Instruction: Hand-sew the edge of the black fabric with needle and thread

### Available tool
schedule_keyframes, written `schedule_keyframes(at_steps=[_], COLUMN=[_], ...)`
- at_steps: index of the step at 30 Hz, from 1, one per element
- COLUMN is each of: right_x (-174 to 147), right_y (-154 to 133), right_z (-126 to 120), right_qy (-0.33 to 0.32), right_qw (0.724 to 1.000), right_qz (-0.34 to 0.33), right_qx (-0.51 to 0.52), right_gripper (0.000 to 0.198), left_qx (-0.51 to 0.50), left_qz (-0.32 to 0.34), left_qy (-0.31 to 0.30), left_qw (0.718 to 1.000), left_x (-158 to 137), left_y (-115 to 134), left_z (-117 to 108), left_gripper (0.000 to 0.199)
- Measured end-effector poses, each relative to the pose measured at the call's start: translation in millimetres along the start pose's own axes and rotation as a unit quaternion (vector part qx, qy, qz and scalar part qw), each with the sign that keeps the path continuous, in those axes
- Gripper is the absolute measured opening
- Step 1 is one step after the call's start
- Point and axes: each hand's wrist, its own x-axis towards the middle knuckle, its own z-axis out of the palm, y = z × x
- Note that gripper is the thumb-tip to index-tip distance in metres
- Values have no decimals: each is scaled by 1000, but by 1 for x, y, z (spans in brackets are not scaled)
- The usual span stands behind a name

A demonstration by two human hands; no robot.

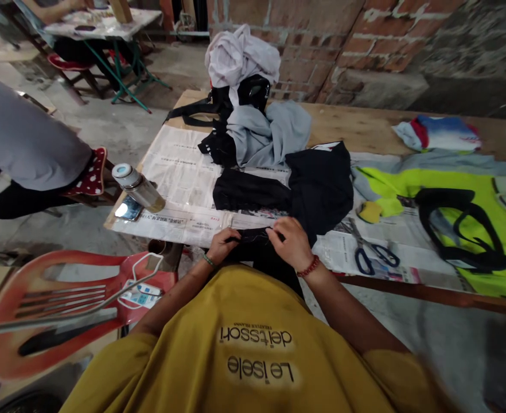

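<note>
My left hand (224,245) is closed on one end of a strip of black fabric (253,235) at the table's front edge. My right hand (292,243) pinches the other end of that fabric, and pale loose threads show on it. Just beyond lies a folded black cloth (250,192). A dark navy garment (322,189) rests beside it, close to my right hand, its lower end reaching the edge. Further right are scissors with dark blue handles (376,257), lying on newspaper.
Newspaper (171,172) covers part of the wooden table. A glass bottle (139,186) and a phone (128,208) stand at its left corner. Grey cloth (274,129) is heaped behind; a yellow-green garment (399,183) lies right. A red plastic chair (85,264) and a seated person (29,132) are left.
</note>
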Motion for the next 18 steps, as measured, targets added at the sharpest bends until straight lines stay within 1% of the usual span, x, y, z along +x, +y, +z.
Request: schedule_keyframes(at_steps=[1, 2, 4, 6, 8, 10, 12, 14, 16, 18], right_x=[4, 8, 17, 24, 31, 35, 37, 36, 35, 33], right_y=[0, 0, -2, -3, -2, -1, -1, -2, -3, -4], right_z=[-2, -1, 7, 20, 34, 47, 56, 62, 66, 69], right_qy=[34, 53, 58, 30, -37, -119, -168, -179, -173, -158], right_qw=[999, 998, 998, 999, 997, 983, 965, 954, 948, 946], right_qz=[-15, -27, -31, -17, -8, -12, -9, 16, 50, 70], right_qx=[-2, -1, 8, 29, 73, 138, 199, 239, 262, 275], right_gripper=[22, 22, 28, 22, 15, 10, 9, 11, 12, 13], left_qx=[-3, -5, -4, -4, -3, -2, -2, -6, -12, -18], left_qz=[1, -1, -12, -23, -28, -31, -36, -45, -62, -89], left_qy=[3, 5, 6, 6, 5, 7, 8, 8, 9, 10], left_qw=[1000, 1000, 1000, 1000, 1000, 999, 999, 999, 998, 996], left_x=[0, 0, 0, 0, -1, -1, -1, -1, -1, 0], left_y=[0, 0, 0, 1, 1, 0, 0, 0, 0, 1], left_z=[0, 1, 1, 1, 1, 0, 0, 0, 1, 0], left_gripper=[6, 6, 5, 5, 5, 5, 6, 7, 11, 16])
